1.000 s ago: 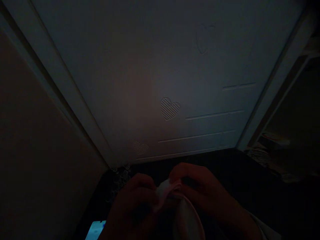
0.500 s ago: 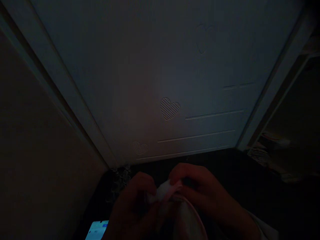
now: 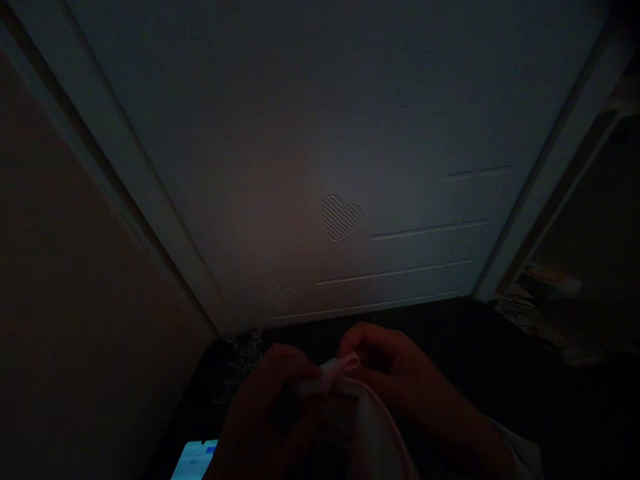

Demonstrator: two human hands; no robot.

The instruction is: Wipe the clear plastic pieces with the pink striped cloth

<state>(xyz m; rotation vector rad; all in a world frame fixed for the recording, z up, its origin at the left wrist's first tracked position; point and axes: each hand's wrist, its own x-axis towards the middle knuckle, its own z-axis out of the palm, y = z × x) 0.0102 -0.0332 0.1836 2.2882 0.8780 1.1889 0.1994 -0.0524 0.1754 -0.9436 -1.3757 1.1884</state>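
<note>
The picture is very dark. Low in the middle, a pale cloth with pink edging (image 3: pixel 377 427) hangs down between both hands. My left hand (image 3: pixel 273 407) is closed on the cloth's upper left part. On the other side, my right hand (image 3: pixel 400 373) has its fingers curled and pinched at the small pink loop on top of the cloth. The fingertips of both hands are close together, and the lower part of the cloth runs out of the bottom edge.
A lit phone (image 3: pixel 195 460) lies at the bottom left. Behind the hands stands a pale panel (image 3: pixel 300 147) with carved hearts and lines. Small curly clear pieces (image 3: pixel 245 353) lie at its lower left corner. Blurred items (image 3: pixel 550 280) sit on the right.
The pink edging at the top of the cloth now stands up as a small loop. My right fingers have shifted slightly up, and my left fingertips have moved a little to the right.
</note>
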